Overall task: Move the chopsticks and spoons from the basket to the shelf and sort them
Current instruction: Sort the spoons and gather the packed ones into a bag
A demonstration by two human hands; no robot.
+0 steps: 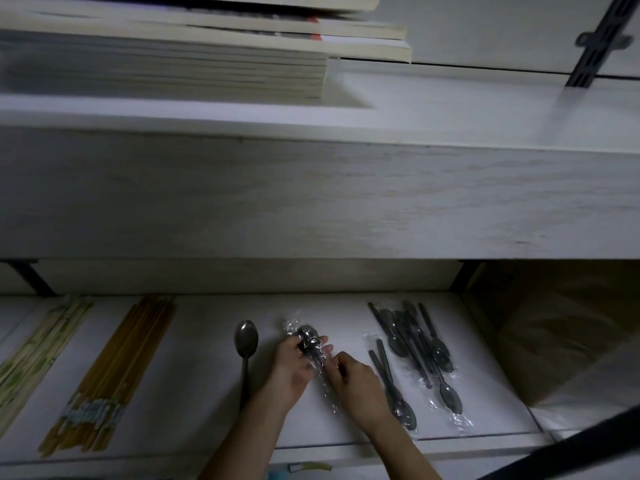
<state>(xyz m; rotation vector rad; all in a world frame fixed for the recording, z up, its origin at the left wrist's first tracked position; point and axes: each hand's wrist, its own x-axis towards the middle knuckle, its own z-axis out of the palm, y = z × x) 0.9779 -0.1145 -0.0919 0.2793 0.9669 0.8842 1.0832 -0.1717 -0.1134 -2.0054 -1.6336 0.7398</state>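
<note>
On the lower white shelf (194,393), both my hands hold a metal spoon in crinkled clear wrap (311,344). My left hand (291,365) grips it near the bowl end, and my right hand (353,382) pinches the wrap along the handle. A bare metal spoon (246,344) lies just left of my left hand. To the right lies a pile of several dark wrapped spoons (415,348). A bundle of brown chopsticks (114,368) lies at the left, with pale green-patterned chopsticks (34,351) further left. The basket is not in view.
The upper shelf's thick white front board (311,195) overhangs the work area, with stacked books (166,60) on top. A black bracket (595,39) runs up the wall at right. A brown cardboard box (561,334) stands right of the spoons.
</note>
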